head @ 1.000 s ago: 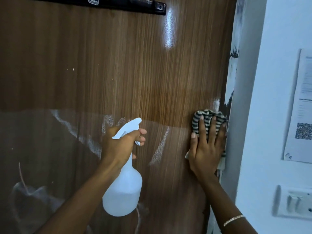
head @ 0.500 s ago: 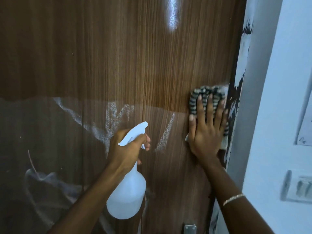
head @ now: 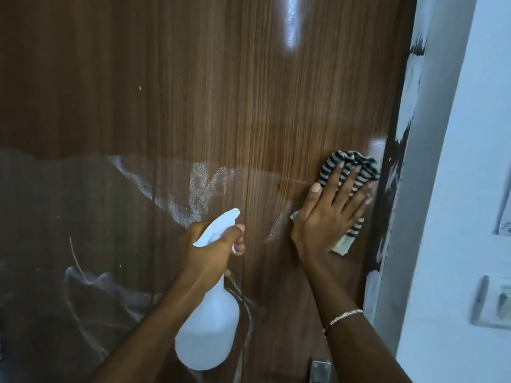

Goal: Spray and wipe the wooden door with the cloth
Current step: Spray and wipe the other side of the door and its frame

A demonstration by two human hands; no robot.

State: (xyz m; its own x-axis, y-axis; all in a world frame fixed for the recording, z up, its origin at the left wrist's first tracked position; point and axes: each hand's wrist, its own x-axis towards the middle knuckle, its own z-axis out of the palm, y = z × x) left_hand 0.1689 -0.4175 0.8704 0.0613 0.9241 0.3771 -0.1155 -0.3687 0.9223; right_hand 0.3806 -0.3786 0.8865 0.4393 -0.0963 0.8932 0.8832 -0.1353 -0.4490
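A person's right hand (head: 334, 214), fingers straight and spread wide, presses a striped cloth (head: 362, 164) flat against a wooden door (head: 221, 92), near the door's right edge. The cloth is bunched under the palm, with striped folds showing above the fingertips and a pale corner below the heel of the hand. The left hand (head: 210, 250) grips the neck of a white spray bottle (head: 207, 335), fingers curled round it just under the nozzle, which points up and to the right; the bottle hangs close in front of the door, left of the cloth. A hazy patch with whitish streaks (head: 199, 186) covers the door's lower left. A bracelet (head: 345, 316) circles the right wrist. A switch plate (head: 495, 302) sits on the pale wall (head: 456, 189) at far right.
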